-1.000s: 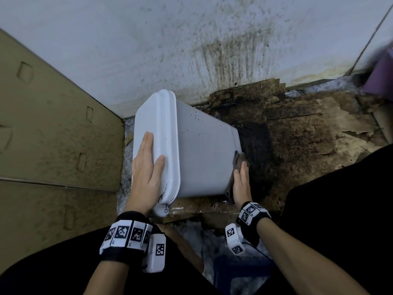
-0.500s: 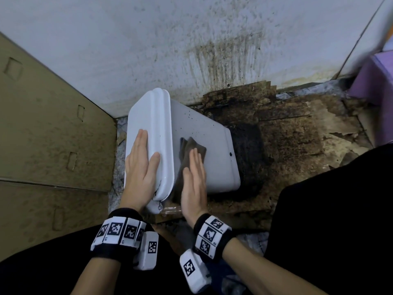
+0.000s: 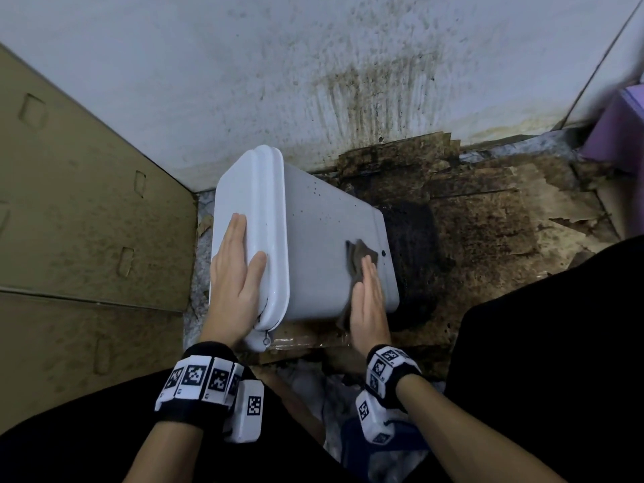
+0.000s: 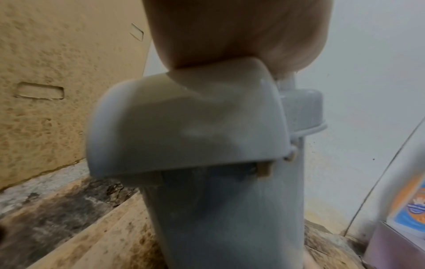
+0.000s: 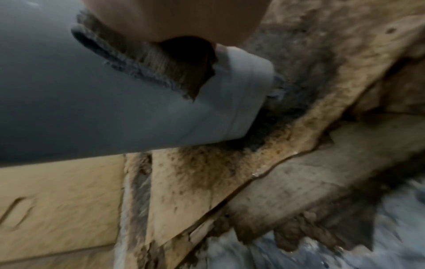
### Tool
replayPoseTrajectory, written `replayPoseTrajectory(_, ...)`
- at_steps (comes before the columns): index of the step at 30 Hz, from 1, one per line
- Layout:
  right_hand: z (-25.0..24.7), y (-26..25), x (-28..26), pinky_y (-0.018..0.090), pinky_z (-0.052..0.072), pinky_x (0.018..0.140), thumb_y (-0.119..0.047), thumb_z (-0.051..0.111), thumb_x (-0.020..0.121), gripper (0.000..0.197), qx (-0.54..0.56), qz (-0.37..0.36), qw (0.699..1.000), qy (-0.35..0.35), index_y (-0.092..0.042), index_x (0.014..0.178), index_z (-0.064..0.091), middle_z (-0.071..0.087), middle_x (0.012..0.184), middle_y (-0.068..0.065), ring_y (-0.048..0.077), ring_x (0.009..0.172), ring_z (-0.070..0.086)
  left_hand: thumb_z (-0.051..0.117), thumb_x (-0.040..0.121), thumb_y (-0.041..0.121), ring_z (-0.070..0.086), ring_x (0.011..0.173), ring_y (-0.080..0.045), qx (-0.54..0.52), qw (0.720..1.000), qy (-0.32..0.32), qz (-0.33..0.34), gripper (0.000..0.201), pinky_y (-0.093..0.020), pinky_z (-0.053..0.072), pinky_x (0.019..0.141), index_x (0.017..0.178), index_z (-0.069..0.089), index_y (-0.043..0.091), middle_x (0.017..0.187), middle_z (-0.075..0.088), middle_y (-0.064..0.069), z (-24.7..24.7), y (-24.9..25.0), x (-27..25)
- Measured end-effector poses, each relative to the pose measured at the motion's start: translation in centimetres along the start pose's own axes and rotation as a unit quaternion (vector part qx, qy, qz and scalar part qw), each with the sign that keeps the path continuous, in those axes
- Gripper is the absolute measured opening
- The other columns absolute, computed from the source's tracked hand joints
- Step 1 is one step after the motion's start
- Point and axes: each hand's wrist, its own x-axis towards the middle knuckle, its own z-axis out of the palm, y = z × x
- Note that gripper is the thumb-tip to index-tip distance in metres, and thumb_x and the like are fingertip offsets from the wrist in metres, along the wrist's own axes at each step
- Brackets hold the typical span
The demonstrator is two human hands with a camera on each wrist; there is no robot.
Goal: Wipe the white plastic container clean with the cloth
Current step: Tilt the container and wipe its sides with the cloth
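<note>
The white plastic container (image 3: 320,238) lies on its side on stained cardboard, lid end to the left, with dark specks on its upper side. My left hand (image 3: 235,273) lies flat against the lid (image 3: 244,190), fingers straight, steadying it. My right hand (image 3: 367,301) presses a dark grey cloth (image 3: 359,256) flat on the container's side near its base end. In the right wrist view the cloth (image 5: 149,67) sits under my palm on the container (image 5: 92,112). The left wrist view shows the lid latch (image 4: 184,123) below my palm.
A grimy white wall (image 3: 313,81) stands right behind the container. A cardboard panel (image 3: 69,221) closes off the left. Soiled, torn cardboard (image 3: 488,221) covers the floor to the right, and a purple object (image 3: 620,127) sits at the far right. My dark-clothed knees flank the scene.
My right hand slid the cloth from the base end to beside the lid, then back toward the base end. The left hand stayed on the lid.
</note>
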Motion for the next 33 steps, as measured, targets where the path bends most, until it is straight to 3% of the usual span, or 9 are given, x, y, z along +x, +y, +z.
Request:
replayPoseTrajectory(2,-0.4,1.6,0.4,0.029,0.007,0.127,-0.037,0.019,0.108,0.057,0.012,0.065,0.998,0.005,-0.018,0.162,0.015,0.010,0.169,-0.005,0.004,0.155,0.008,0.030,0.105,0.048,0.008,0.156,-0.001,0.003,1.000,-0.002,0.006,0.063,-0.029,0.004,0.127,0.163,0.011,0.032,0.172,0.010,0.012,0.1,0.3,0.1)
replayPoseTrajectory(6,-0.9,2.9,1.6,0.027,0.003,0.125,-0.026,0.023,0.112,0.053,0.022,0.211,0.977,0.035,-0.008,0.161,0.014,0.009,0.170,0.009,0.020,0.157,0.007,0.031,0.105,0.046,0.006,0.153,0.007,0.008,1.000,-0.003,0.014,0.062,-0.019,0.001,0.123,0.162,0.011,0.033,0.172,0.010,0.011,0.5,1.1,0.1)
replayPoseTrajectory(12,-0.9,3.2,2.8,0.031,0.001,0.125,-0.022,0.023,0.111,0.052,0.046,0.265,0.962,0.041,-0.004,0.160,0.014,0.005,0.170,0.013,0.025,0.157,0.003,0.030,0.104,0.050,0.006,0.156,0.002,0.008,1.000,0.000,0.025,0.063,-0.017,-0.001,0.123,0.162,0.012,0.033,0.172,0.010,0.011,0.6,1.1,0.2)
replayPoseTrajectory(19,-1.1,3.8,3.1,0.033,0.001,0.125,-0.023,0.022,0.111,0.051,0.016,0.228,0.973,0.035,-0.014,0.161,0.017,0.007,0.170,0.009,0.024,0.157,0.004,0.031,0.105,0.046,0.004,0.152,0.009,0.016,1.000,-0.004,0.020,0.061,-0.015,-0.001,0.121,0.161,0.010,0.034,0.172,0.009,0.011,0.5,1.4,0.1)
replayPoseTrajectory(24,-1.2,2.9,3.1,0.036,-0.006,0.124,-0.025,0.023,0.109,0.053,0.007,0.201,0.979,0.017,-0.021,0.162,0.019,0.012,0.170,-0.001,0.017,0.157,0.006,0.030,0.105,0.044,0.005,0.153,0.007,0.017,1.000,-0.002,0.015,0.063,-0.012,-0.002,0.120,0.163,0.012,0.028,0.173,0.009,0.010,0.4,1.0,0.2)
replayPoseTrajectory(27,-0.5,1.0,2.3,0.027,-0.007,0.121,-0.036,0.019,0.099,0.063,0.015,0.149,0.988,0.022,-0.023,0.161,0.020,0.013,0.170,-0.004,0.012,0.156,0.006,0.030,0.105,0.045,0.006,0.156,0.000,0.018,1.000,-0.001,0.016,0.064,-0.018,-0.001,0.123,0.164,0.011,0.027,0.173,0.009,0.009,0.5,1.0,0.3)
replayPoseTrajectory(29,0.2,-0.9,1.7,0.027,-0.008,0.122,-0.037,0.018,0.097,0.065,0.033,0.126,0.991,0.025,-0.025,0.161,0.020,0.012,0.169,-0.008,0.008,0.156,0.005,0.030,0.105,0.044,0.006,0.157,-0.002,0.017,1.000,-0.003,0.017,0.064,-0.022,0.000,0.125,0.163,0.010,0.028,0.173,0.008,0.008,0.5,1.2,0.3)
replayPoseTrajectory(33,1.8,-6.0,0.7,0.028,0.001,0.125,-0.035,0.020,0.099,0.063,0.026,0.084,0.995,0.040,-0.025,0.161,0.023,0.014,0.168,-0.011,0.005,0.155,0.009,0.029,0.105,0.043,0.005,0.155,0.001,0.027,1.000,-0.001,0.017,0.064,-0.019,-0.001,0.123,0.163,0.009,0.027,0.173,0.007,0.007,0.7,1.5,0.3)
